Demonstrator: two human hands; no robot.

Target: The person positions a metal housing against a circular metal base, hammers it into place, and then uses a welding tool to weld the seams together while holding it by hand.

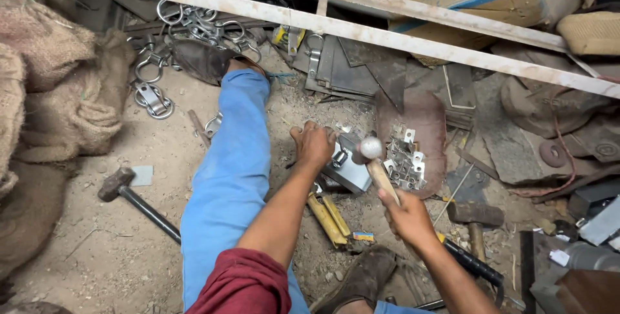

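Head view shows the left hand [314, 145] closed on a metal block [349, 167] on the dirt, and the right hand [407, 216] gripping a wooden-handled hammer [372, 152] just over its edge. Small metal brackets [405, 162] crowd the right side. More open dirt lies left, by the blue leg [227, 178] and sledgehammer [118, 185].

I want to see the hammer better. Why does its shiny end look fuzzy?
Head view: the hammer head is smeared by motion blur in the right hand; the left hand on the metal piece looks sharp; light is soft and even, shadows faint.

Head view, steeply down, close
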